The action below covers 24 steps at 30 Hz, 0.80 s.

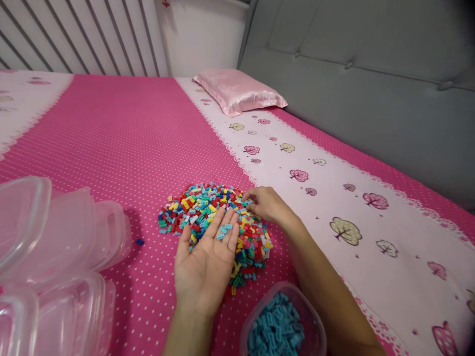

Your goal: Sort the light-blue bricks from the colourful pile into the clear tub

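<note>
My left hand is palm up with its fingers stretched out flat, in front of a heap of small multicoloured toy building bricks. Several light blue bricks lie loose on those fingers. At the heap's right edge, my right hand has its fingers bent and drawn together among the bricks. What its fingertips hold, if anything, is hard to make out. Nearest to my right forearm stands a clear plastic tub holding many blue bricks.
Stacks of clear plastic containers stand at the left. One dark blue brick lies apart on the pink dotted bedspread. A pink pillow rests at the back, against the grey padded headboard.
</note>
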{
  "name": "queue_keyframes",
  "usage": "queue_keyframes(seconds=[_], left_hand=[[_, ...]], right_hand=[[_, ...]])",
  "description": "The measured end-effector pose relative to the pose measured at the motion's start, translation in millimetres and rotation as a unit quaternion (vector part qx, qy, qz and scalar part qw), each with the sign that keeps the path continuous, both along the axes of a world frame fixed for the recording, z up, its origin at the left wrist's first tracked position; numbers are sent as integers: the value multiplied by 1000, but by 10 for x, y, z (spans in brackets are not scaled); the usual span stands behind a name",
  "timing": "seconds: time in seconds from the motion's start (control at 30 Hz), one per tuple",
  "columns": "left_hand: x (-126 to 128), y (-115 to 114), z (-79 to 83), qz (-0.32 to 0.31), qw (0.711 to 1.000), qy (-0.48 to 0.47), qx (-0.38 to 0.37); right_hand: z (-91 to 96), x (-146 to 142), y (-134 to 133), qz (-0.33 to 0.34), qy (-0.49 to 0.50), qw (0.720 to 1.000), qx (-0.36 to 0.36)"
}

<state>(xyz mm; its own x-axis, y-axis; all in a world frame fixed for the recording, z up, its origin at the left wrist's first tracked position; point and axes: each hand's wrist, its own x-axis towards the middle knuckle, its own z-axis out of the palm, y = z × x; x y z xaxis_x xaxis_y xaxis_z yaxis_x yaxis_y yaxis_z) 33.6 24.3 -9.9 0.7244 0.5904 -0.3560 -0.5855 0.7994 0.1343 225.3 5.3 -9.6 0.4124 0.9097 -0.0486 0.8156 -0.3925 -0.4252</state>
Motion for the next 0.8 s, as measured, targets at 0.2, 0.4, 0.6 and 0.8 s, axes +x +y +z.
queue_keyframes(seconds=[0.2,0.4,0.6,0.8], left_hand=[[8,4,1,1,1000,3,6],[9,3,3,3,1000,4,8],[5,8,-12,2,1000,3,7],[8,4,1,2,1000,5,11]], right_hand=[[15,3,-1,-19,37,999,15],[38,25,-19,-11,91,994,62],[58,29,-32,2,144,985,92],[122,8,-60,3,177,978,108]])
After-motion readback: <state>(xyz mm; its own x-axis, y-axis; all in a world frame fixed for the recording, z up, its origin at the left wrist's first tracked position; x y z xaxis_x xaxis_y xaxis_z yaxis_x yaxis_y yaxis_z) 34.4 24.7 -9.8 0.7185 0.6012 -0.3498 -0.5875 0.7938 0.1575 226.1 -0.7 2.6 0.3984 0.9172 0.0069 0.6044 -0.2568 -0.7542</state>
